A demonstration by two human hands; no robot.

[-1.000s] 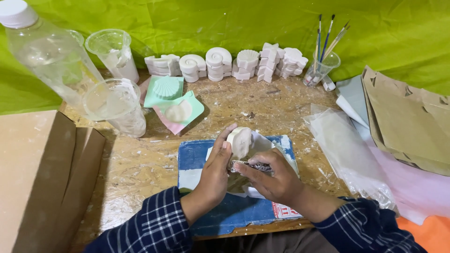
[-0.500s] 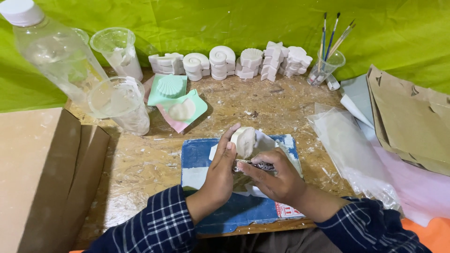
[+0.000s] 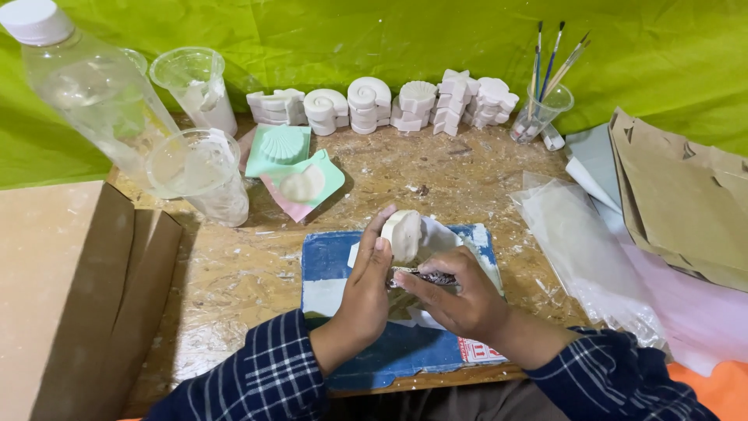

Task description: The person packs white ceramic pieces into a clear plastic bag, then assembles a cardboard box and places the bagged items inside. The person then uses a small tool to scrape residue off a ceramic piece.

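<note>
Looking down from the head camera: the left hand (image 3: 366, 284) grips a white cast (image 3: 404, 234) above a blue board (image 3: 327, 273) on the desk (image 3: 234, 265). The right hand (image 3: 460, 300) is closed around a dark tool (image 3: 431, 276) just beneath the cast. More casts (image 3: 382, 101) line the back, near brushes (image 3: 549, 62) in a cup.

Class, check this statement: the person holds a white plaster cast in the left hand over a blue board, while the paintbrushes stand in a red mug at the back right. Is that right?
Not quite. The head view shows the paintbrushes standing in a clear plastic cup, not a red mug. The rest holds: the left hand holds the white plaster cast over the blue board.
</note>
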